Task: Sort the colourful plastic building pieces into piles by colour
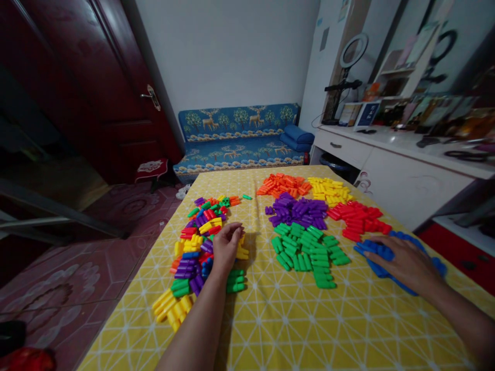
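Observation:
Toy pieces lie in single-colour piles at the right: orange, yellow, purple, red, green and blue. A mixed-colour heap spreads along the left. My left hand is over the right side of that heap, fingers curled together; what they hold, if anything, is hidden. My right hand rests at the blue pile, its fingers over blue pieces and its thumb against them.
The pieces lie on a yellow patterned tablecloth. A blue patterned sofa stands beyond the table. A white cabinet with a ring light is at the right, a small stool at the left.

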Available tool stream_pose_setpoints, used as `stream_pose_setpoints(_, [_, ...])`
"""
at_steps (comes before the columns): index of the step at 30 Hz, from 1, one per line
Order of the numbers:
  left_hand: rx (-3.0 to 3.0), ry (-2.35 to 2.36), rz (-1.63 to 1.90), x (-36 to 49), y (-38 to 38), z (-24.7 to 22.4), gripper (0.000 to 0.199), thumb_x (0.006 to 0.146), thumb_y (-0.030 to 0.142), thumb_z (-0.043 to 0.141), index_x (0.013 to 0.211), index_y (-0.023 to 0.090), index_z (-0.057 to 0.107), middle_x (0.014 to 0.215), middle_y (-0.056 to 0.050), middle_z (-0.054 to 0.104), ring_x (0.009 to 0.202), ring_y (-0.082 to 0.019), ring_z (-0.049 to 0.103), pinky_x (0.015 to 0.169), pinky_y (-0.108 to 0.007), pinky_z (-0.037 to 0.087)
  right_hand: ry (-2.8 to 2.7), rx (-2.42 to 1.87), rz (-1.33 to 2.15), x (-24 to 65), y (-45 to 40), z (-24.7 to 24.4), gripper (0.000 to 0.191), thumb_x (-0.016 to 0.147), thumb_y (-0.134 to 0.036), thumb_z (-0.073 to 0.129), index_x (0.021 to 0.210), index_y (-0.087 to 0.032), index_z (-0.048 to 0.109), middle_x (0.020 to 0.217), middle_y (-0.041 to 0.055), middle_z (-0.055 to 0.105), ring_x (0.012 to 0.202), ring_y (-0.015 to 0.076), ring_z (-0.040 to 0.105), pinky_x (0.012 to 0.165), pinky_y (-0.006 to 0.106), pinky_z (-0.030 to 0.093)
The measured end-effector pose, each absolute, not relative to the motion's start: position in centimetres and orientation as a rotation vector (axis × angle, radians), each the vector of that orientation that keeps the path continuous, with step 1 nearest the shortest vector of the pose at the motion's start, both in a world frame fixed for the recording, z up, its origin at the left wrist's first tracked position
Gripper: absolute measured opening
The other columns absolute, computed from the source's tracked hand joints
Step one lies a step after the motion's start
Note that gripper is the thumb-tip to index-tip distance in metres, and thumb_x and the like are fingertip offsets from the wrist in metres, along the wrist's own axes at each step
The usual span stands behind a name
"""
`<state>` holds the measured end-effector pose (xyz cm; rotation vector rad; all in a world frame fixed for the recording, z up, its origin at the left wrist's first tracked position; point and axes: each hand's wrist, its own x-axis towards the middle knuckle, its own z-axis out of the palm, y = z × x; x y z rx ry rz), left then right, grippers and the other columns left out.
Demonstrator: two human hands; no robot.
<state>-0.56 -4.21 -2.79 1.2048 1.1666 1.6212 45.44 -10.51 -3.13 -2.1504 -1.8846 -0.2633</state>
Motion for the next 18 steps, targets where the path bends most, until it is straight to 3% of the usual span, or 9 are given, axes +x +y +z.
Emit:
stream_pose_setpoints(5, [1.208, 1.172, 1.607, -0.5, -4.3, -2.6, 0.025, 0.073, 0.033, 0.071, 0.09, 0.014, 0.071, 0.08, -0.005, 0.074, 0.074, -0.017, 0.07, 0.071, -0.028, 0.056, -1.909, -2.02, -0.169, 45.0, -11.6, -2.2, 0.046, 0.074, -0.06, 0.057, 0.106, -0.027, 0.065, 0.115, 0.0102, 0.068, 0.108, 0.032, 0.058, 0.095, 0.043, 0.042])
stream_pose_setpoints(10, [1.209, 1.18, 1.598, -0.6, -4.3, -2.7, 0.026, 0.073, 0.034, 0.071, 0.09, 0.015, 0.071, 0.08, -0.006, 0.073, 0.075, -0.018, 0.07, 0.072, -0.03, 0.057, -2.006, -1.877, -0.104, 41.8, -10.8, -0.6, 0.033, 0.082, -0.051, 0.051, 0.094, -0.028, 0.07, 0.109, 0.0062, 0.071, 0.108, 0.0267, 0.06, 0.096, 0.041, 0.041])
stream_pose_setpoints(16, [1.199, 1.179, 1.61, -0.5, -4.2, -2.7, 0.023, 0.072, 0.032, 0.071, 0.088, 0.015, 0.071, 0.079, -0.006, 0.073, 0.073, -0.018, 0.07, 0.071, -0.029, 0.057, -2.08, -1.901, -0.087, 38.3, -8.8, 0.6, 0.046, 0.085, -0.057, 0.045, 0.097, -0.023, 0.073, 0.104, 0.0085, 0.073, 0.104, 0.0317, 0.062, 0.091, 0.049, 0.044])
stream_pose_setpoints(18, [1.204, 1.179, 1.608, -0.5, -4.3, -2.6, 0.022, 0.073, 0.031, 0.07, 0.088, 0.015, 0.071, 0.079, -0.006, 0.073, 0.072, -0.017, 0.069, 0.07, -0.029, 0.056, -2.033, -1.776, 0.021, 35.4, -8.5, 1.2, 0.044, 0.088, -0.054, 0.042, 0.096, -0.023, 0.073, 0.103, 0.0085, 0.073, 0.103, 0.0296, 0.063, 0.093, 0.048, 0.045])
